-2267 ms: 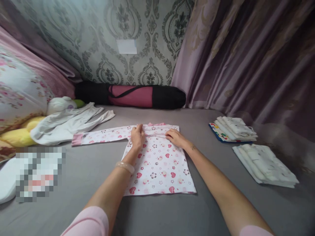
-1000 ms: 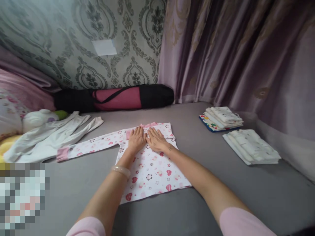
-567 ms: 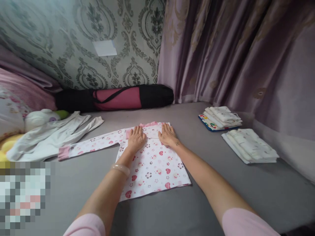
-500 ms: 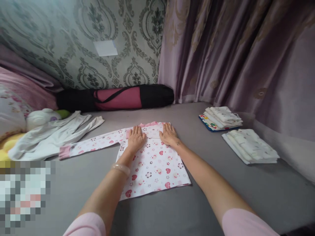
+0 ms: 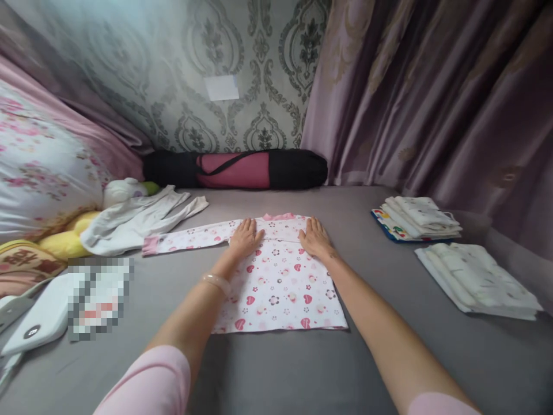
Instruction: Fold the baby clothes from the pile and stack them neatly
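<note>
A white long-sleeved shirt [image 5: 276,282] with pink hearts and flowers lies spread on the grey bed sheet. Its collar points away from me, and one sleeve [image 5: 190,236] with a pink cuff stretches out to the left. The other sleeve [image 5: 281,232] appears folded across the upper body of the shirt. My left hand [image 5: 245,237] rests flat on the shirt's left shoulder area, fingers apart. On the opposite shoulder, my right hand [image 5: 316,237] also lies flat and open. Neither hand grips anything.
Folded white cloths [image 5: 479,276] and another folded stack [image 5: 423,216] lie at the right. A pale garment [image 5: 133,222], a yellow plush item [image 5: 71,236] and a white device [image 5: 45,314] are at the left. A black and pink bag [image 5: 235,170] lies along the wall.
The view has turned left, showing more of the bed's left side. My left hand has slid outward on the shirt, so my hands are wider apart; the sleeve and hem lie straighter.
</note>
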{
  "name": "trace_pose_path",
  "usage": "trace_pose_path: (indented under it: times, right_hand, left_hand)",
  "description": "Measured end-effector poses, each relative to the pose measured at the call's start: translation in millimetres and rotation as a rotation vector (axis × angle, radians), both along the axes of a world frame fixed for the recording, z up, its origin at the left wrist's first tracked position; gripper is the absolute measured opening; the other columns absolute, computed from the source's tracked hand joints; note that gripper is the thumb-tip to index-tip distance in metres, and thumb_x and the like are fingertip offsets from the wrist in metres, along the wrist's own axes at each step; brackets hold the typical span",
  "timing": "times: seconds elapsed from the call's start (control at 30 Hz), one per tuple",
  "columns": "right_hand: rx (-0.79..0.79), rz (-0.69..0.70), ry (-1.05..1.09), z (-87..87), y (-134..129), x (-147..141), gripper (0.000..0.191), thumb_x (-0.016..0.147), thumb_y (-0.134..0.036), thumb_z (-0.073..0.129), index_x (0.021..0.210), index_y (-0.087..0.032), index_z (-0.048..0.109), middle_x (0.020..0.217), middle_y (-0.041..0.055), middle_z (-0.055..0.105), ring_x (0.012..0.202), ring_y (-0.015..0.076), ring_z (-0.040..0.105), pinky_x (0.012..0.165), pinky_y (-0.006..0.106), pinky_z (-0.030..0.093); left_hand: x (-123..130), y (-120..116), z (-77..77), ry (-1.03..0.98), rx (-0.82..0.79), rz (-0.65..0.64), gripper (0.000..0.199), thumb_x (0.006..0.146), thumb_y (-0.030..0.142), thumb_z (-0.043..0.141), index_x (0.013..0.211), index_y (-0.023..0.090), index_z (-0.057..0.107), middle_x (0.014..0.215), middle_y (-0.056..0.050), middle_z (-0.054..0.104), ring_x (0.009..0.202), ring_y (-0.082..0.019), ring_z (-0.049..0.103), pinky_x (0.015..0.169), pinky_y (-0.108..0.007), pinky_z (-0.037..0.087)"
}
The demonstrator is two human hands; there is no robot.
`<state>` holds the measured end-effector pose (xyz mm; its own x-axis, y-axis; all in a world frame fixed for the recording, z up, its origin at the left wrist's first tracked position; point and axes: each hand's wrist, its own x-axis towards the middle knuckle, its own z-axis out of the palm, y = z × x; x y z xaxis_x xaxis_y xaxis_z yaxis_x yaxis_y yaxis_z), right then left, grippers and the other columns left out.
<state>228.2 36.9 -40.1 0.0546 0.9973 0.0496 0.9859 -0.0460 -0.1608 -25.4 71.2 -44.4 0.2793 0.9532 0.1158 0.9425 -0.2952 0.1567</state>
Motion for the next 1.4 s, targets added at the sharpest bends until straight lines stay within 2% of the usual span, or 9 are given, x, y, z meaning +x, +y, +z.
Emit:
trace_pose_path:
  times: [0.2, 0.43, 0.57, 0.67, 0.8, 0.93, 1.03, 1.13, 1.4]
  right_hand:
    - [-0.033, -0.004, -0.025, 3.2, 1.0, -0.3, 0.067, 0.097, -0.038, 0.025, 0.149, 0.003, 0.025, 0.158, 0.0213, 0.020, 0.146, 0.0296, 0.017, 0.118, 0.039, 0.014]
    - [-0.095, -0.011, -0.054, 6.0, 3.5, -2.0, 0.067, 0.098, -0.037, 0.024, 0.150, 0.005, 0.021, 0.159, 0.0219, 0.017, 0.146, 0.0309, 0.016, 0.118, 0.040, 0.013]
    - [-0.105, -0.009, -0.046, 10.8, 6.6, -0.9, 0.066, 0.097, -0.038, 0.027, 0.149, 0.003, 0.026, 0.157, 0.0226, 0.022, 0.145, 0.0310, 0.019, 0.116, 0.042, 0.019]
    - [-0.095, -0.015, -0.042, 18.5, 7.8, -6.4, 0.061, 0.096, -0.035, 0.029, 0.146, -0.001, 0.034, 0.155, 0.0231, 0.026, 0.143, 0.0318, 0.025, 0.114, 0.046, 0.022]
    - [0.028, 0.094, -0.052, 27.8, 6.5, -37.0, 0.057, 0.096, -0.029, 0.028, 0.146, -0.004, 0.035, 0.156, 0.0211, 0.027, 0.144, 0.0300, 0.023, 0.116, 0.048, 0.017]
    - [0.024, 0.295, 0.029, 31.9, 3.3, -89.1, 0.058, 0.098, -0.031, 0.024, 0.148, -0.003, 0.031, 0.158, 0.0171, 0.025, 0.146, 0.0264, 0.018, 0.119, 0.046, 0.010]
    - [-0.023, 0.414, 0.082, 32.7, 0.4, -125.9, 0.059, 0.099, -0.033, 0.022, 0.149, -0.003, 0.029, 0.159, 0.0159, 0.021, 0.147, 0.0251, 0.014, 0.119, 0.045, 0.007]
    - [-0.072, 0.467, 0.111, 32.1, -1.5, -152.0, 0.059, 0.099, -0.034, 0.021, 0.150, -0.005, 0.028, 0.160, 0.0146, 0.018, 0.148, 0.0241, 0.011, 0.119, 0.045, 0.004]
    - [-0.138, 0.471, 0.149, 29.1, 1.0, -180.5, 0.061, 0.100, -0.035, 0.022, 0.151, -0.002, 0.023, 0.160, 0.0137, 0.016, 0.148, 0.0237, 0.009, 0.119, 0.043, 0.003]
  left_hand:
    - [-15.6, -5.5, 15.5, 0.053, -0.038, -0.050, 0.058, 0.097, 0.045, 0.032, 0.146, 0.014, 0.037, 0.152, -0.017, 0.037, 0.143, -0.030, 0.029, 0.116, -0.052, 0.017]
    - [-69.3, -22.7, 19.9, -0.021, -0.136, 0.039, 0.055, 0.098, 0.043, 0.029, 0.147, 0.019, 0.033, 0.155, -0.014, 0.032, 0.145, -0.026, 0.025, 0.116, -0.053, 0.018]
    - [-115.8, -30.7, 21.4, -0.086, -0.001, 0.216, 0.054, 0.096, 0.043, 0.032, 0.142, 0.013, 0.040, 0.148, -0.018, 0.043, 0.139, -0.027, 0.036, 0.113, -0.044, 0.028]
    - [-153.5, -39.2, 26.7, -0.053, 0.129, 0.414, 0.048, 0.091, 0.035, 0.042, 0.129, 0.007, 0.051, 0.131, -0.022, 0.056, 0.125, -0.031, 0.051, 0.104, -0.041, 0.038]
    - [-191.4, -49.9, 35.9, 0.002, 0.184, 0.747, 0.040, 0.087, 0.030, 0.046, 0.115, 0.005, 0.058, 0.117, -0.026, 0.060, 0.113, -0.039, 0.054, 0.093, -0.049, 0.043]
    - [-211.0, -49.5, 44.2, 0.000, 0.114, 0.924, 0.041, 0.088, 0.032, 0.045, 0.115, 0.005, 0.059, 0.122, -0.027, 0.057, 0.118, -0.040, 0.049, 0.095, -0.048, 0.040]
    - [-220.2, -43.7, 48.0, -0.060, 0.012, 0.961, 0.040, 0.088, 0.034, 0.046, 0.115, 0.007, 0.060, 0.122, -0.025, 0.059, 0.119, -0.038, 0.050, 0.095, -0.045, 0.040]
    - [-226.8, -38.7, 48.6, -0.125, -0.034, 0.989, 0.041, 0.087, 0.040, 0.049, 0.114, 0.011, 0.061, 0.122, -0.024, 0.061, 0.120, -0.038, 0.052, 0.092, -0.045, 0.042]
    - [-234.2, -30.4, 48.2, -0.180, -0.064, 1.019, 0.047, 0.084, 0.051, 0.054, 0.110, 0.012, 0.061, 0.122, -0.022, 0.064, 0.120, -0.038, 0.055, 0.091, -0.044, 0.043]
